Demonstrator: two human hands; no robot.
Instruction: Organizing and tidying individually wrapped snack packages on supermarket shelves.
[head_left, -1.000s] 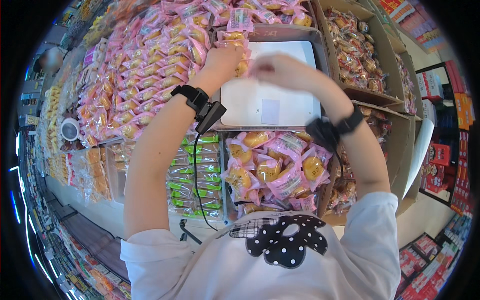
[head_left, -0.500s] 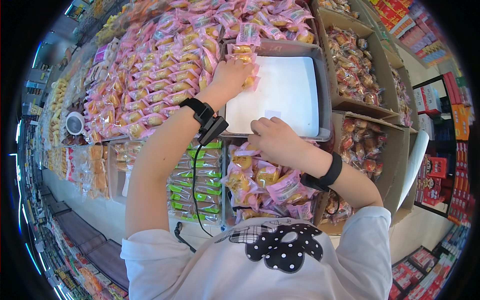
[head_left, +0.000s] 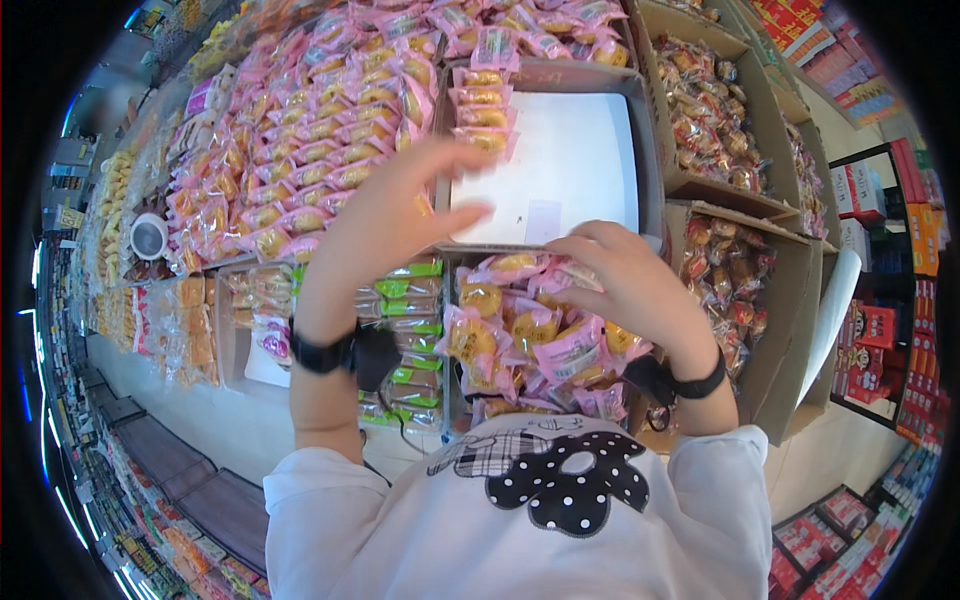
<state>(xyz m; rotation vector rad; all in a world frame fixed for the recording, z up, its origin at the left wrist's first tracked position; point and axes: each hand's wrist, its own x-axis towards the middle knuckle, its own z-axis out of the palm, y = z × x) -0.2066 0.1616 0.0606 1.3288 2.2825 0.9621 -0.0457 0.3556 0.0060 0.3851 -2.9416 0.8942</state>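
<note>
Grey tray (head_left: 650, 170): landmark | row of pink packs (head_left: 484, 117): inside, far-left | left hand (head_left: 400, 208): fingers spread, seemingly empty, over tray's left rim | right hand (head_left: 640, 290): half-curled at tray's near rim, grip I can't tell | my risk: careless sweep skews row, right side unbraced

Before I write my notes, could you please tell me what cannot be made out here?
Head view:
- Left hand: finger detail, blurred by motion.
- Green-trimmed packs: partly hidden by the left wrist's black device.
- Pink-wrapped cakes: some hidden by the right hand, contact unclear.
</note>
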